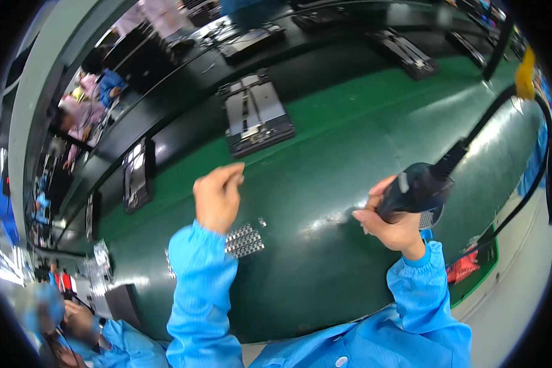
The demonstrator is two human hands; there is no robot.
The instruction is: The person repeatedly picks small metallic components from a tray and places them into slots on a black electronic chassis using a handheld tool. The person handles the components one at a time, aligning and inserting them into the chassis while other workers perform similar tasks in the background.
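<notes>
My right hand (395, 230) is wrapped round a dark corded power tool (418, 189), probably an electric screwdriver; a thick black cable (490, 116) rises from its end. The tip of the tool is hidden. My left hand (218, 195) hovers above the green bench top with its fingers curled and pinched together; anything between them is too small to see. Just beyond it lies a flat device assembly (260, 116) with grey panels and a black frame. Small metal parts (245, 240) sit in rows beside my left sleeve.
More device assemblies stand along the line, one at the left (139, 175) and one at the far right (405, 54). A green bin (492, 270) with a red bag (464, 268) is by the bench's right edge. A co-worker in a blue sleeve (126, 343) sits at the lower left.
</notes>
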